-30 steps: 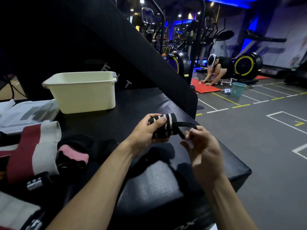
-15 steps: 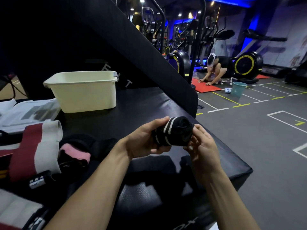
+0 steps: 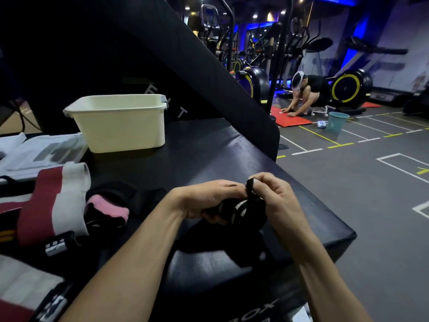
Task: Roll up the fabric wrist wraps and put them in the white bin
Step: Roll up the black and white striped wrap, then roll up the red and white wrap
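Left hand (image 3: 204, 198): fingers curled round a rolled black wrist wrap (image 3: 241, 211) with white stripes, gripping it from the left side. Right hand (image 3: 278, 201): thumb and fingers pinched on the wrap's black loop (image 3: 250, 187), which stands up above the roll. Both hands hold the roll just above the black padded platform (image 3: 209, 154), near its right edge; roll not touching the surface as far as can be seen.

White bin (image 3: 120, 126): upright on the platform, well apart from the hands, toward the back left. Interior not visible.

Left of the hands on the platform: a pile of fabric, a maroon and white band (image 3: 53, 201), a pink and black piece (image 3: 106, 210), and further wraps at the lower left edge, partly cut off.

Background: another person (image 3: 308, 94) crouched over a red mat (image 3: 290, 117) on the gym floor, a teal bucket (image 3: 336, 122) just beside them.
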A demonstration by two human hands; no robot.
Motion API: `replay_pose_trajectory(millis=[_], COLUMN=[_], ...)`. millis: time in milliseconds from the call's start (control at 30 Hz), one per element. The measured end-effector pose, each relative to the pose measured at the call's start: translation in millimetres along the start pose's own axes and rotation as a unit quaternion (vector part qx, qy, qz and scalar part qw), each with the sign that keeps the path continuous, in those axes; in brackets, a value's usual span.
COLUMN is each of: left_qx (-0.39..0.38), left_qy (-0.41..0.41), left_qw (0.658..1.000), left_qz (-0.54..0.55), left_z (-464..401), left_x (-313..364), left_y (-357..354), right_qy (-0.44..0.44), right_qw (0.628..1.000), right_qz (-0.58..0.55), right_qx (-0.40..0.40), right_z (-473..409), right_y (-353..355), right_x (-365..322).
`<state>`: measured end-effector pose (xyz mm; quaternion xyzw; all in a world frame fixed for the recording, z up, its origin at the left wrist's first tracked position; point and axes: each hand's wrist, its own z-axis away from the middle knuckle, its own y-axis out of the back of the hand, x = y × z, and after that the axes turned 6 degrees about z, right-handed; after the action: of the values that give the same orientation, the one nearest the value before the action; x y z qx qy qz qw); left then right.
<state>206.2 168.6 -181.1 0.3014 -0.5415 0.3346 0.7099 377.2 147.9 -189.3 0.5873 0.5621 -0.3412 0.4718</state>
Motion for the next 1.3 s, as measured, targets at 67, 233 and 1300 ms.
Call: replay_pose_trajectory(millis=[67, 233, 1300], left_qx=[-0.003, -0.041, 0.253], left_qy=[-0.018, -0.078, -0.201], left_qw=[1.000, 0.994, 0.943], left_qz=[0.006, 0.066, -0.078], left_z=[-2.4, -4.0, 29.7], left_x=[-1.9, -0.5, 29.1], left_y=[-1.6, -1.1, 23.7], right_qy=[-0.045, -0.211, -0.083], right_qw=[0.999, 0.940, 0.981], right_qz=[0.005, -0.267, -0.171], right_qx=[0.003, -0.014, -0.037], right_z=[-2.3, -2.8, 6.9], right_y=[1.6, 9.8, -17.6], right_x=[0.7, -5.4, 3.4])
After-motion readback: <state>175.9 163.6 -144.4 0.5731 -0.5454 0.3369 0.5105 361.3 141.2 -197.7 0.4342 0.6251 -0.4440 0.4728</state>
